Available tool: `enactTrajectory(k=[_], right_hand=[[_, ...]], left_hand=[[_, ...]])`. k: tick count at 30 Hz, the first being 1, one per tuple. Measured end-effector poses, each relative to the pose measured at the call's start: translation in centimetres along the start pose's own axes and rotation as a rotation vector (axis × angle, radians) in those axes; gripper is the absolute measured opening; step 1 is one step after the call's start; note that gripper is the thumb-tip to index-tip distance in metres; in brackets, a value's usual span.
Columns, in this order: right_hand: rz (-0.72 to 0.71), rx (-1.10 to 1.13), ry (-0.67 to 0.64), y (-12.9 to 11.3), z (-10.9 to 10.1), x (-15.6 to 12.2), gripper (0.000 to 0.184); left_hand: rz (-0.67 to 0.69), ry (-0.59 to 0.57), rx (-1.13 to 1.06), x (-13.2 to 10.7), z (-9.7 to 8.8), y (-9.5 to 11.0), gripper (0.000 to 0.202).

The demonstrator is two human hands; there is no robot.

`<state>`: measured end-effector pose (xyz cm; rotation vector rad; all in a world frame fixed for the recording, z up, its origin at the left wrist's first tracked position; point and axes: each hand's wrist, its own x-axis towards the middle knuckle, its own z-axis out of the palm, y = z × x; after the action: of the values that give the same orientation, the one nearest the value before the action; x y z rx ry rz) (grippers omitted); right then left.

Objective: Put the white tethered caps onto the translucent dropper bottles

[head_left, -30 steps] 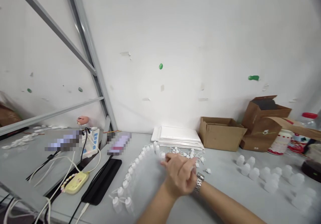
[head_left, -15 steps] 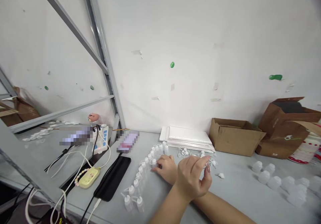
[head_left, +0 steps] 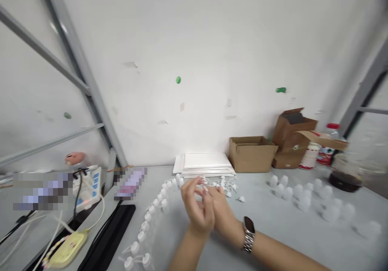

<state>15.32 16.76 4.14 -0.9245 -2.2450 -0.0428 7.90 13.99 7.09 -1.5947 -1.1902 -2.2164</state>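
Observation:
My left hand (head_left: 198, 208) is raised over the middle of the table, its fingers curled towards the thumb in a pinch; whatever sits between the tips is too small to make out. Right behind it is my right hand (head_left: 222, 208), a watch (head_left: 249, 233) on its wrist. Its fingers are partly hidden and blurred, close to a pile of small white tethered caps (head_left: 232, 186). Left of both hands runs a curved row of small translucent bottles with white caps (head_left: 144, 226). One capped bottle (head_left: 164, 204) stands just beside that row.
Flat white packets (head_left: 206, 164) are stacked by the wall, beside an open cardboard box (head_left: 251, 157) and a brown paper bag (head_left: 291, 141). Several small white bottles (head_left: 304, 200) stand at right near a jug of dark liquid (head_left: 345, 178). At left lie a black power bank (head_left: 109, 238) and cables.
The view has swung right. My right hand has left the bottle beside the row and drawn back towards the caps. My left hand has shifted left, and the forearms no longer cross.

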Motion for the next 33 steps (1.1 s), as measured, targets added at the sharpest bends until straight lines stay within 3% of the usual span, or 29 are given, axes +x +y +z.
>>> enactTrajectory(k=[2,5,8,11,17,22,26,30,33], right_hand=[[0.059,-0.065,0.023,2.2,-2.7,-1.6,0.019],[0.169,-0.258,0.066,6.2,-6.3,-4.1,0.023],[0.338,-0.507,0.102,10.1,-9.3,-6.3,0.029],[0.5,-0.713,0.075,12.8,-12.0,-7.9,0.025],[0.588,-0.775,-0.069,15.3,-14.9,-8.4,0.015],[0.573,-0.727,-0.156,16.8,-14.7,-8.3,0.015],[0.535,-0.691,-0.141,17.5,-14.0,-8.7,0.016],[0.535,-0.572,-0.054,16.1,-13.6,-8.8,0.026],[0.536,-0.277,-0.044,13.6,-12.9,-8.7,0.026]], left_hand=[[-0.2,0.072,-0.079,0.5,0.4,0.0,0.026],[-0.531,0.072,-0.14,1.2,1.1,-0.2,0.025],[-0.752,-0.052,-0.131,1.5,1.7,-1.2,0.027],[-0.865,-0.209,-0.093,1.2,2.0,-2.9,0.029],[-0.883,-0.471,0.027,0.6,2.2,-4.9,0.033],[-0.847,-0.573,0.13,0.8,2.1,-5.2,0.032],[-0.823,-0.662,0.247,1.1,1.7,-6.0,0.028],[-0.828,-0.738,0.346,1.4,1.0,-6.1,0.026],[-0.835,-0.845,0.463,1.7,0.5,-5.4,0.033]])
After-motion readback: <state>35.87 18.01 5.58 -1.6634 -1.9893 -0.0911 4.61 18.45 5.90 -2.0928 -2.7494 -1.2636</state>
